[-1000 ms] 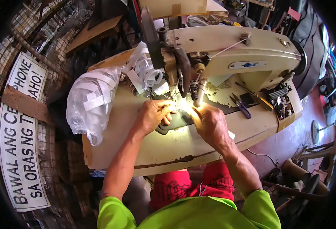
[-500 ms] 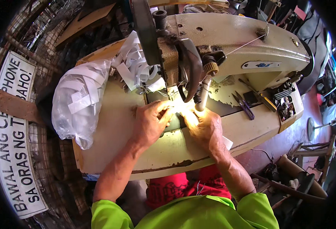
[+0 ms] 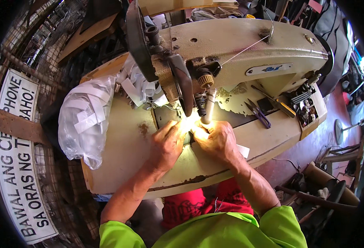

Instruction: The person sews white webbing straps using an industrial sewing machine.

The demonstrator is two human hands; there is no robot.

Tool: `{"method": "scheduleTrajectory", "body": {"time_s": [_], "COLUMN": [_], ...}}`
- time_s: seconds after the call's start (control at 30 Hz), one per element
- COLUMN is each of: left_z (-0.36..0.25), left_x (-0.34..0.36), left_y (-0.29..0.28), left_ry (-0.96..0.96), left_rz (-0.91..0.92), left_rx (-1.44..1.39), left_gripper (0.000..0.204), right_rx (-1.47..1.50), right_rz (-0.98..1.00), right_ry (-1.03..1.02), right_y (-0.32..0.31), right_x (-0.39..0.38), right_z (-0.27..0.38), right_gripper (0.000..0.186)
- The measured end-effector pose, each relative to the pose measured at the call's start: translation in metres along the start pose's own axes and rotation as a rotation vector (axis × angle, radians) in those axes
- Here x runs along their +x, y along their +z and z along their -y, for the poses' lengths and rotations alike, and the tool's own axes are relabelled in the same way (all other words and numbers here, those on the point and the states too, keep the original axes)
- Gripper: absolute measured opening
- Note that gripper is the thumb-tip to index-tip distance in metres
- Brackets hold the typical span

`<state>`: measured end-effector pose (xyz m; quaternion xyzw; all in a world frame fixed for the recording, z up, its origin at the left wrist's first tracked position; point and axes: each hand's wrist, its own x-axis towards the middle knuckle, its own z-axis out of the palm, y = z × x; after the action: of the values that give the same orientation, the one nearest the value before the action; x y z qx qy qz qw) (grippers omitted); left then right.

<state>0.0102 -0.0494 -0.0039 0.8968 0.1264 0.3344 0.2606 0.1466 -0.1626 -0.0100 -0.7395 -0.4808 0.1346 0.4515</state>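
A cream sewing machine (image 3: 231, 49) stands across the table, its needle area washed out by a bright lamp. Just left of the glare, my left hand (image 3: 167, 144) has its fingers curled and pinched together. My right hand (image 3: 218, 138) is closed at the other side of the needle area, below a pale cylindrical lamp (image 3: 208, 109). What the fingertips hold is lost in the glare. A short end of white strip (image 3: 243, 151) sticks out beside my right wrist; whether it runs into my fingers is hidden.
Left on the table lies a clear plastic bag (image 3: 87, 120) of white strips, with loose white strips (image 3: 138, 87) behind it. Scissors (image 3: 259, 115), an orange-handled tool (image 3: 285, 108) and a small-parts tray (image 3: 308, 109) are at the right. A wire-mesh wall with a sign (image 3: 18, 161) borders the left.
The view has shifted, so the machine head appears farther left and lower. My left hand has come closer to my right hand and the needle area. Both hands stay closed.
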Motion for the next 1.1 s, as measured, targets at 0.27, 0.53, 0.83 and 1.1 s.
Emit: {"method": "scheduleTrajectory", "body": {"time_s": [0.27, 0.53, 0.83, 1.1], "left_z": [-0.008, -0.013, -0.002, 0.022], "left_x": [0.006, 0.0, 0.008, 0.006], "left_y": [0.003, 0.0, -0.009, -0.026], "left_ry": [0.11, -0.036, -0.464, -0.802], "left_rz": [-0.032, -0.01, 0.127, 0.413], "left_rx": [-0.003, -0.014, -0.812, -1.284], "left_gripper": [0.022, 0.019, 0.021, 0.026], "right_rx": [-0.104, 0.085, -0.083, -0.327], "right_rz": [0.125, -0.045, -0.216, -0.195], "right_ry": [0.162, -0.369, -0.445, -0.709], "right_y": [0.004, -0.001, 0.003, -0.008], "right_x": [-0.004, 0.0, -0.009, -0.005], "right_z": [-0.019, -0.008, -0.002, 0.012], "right_gripper": [0.019, 0.018, 0.018, 0.044]}}
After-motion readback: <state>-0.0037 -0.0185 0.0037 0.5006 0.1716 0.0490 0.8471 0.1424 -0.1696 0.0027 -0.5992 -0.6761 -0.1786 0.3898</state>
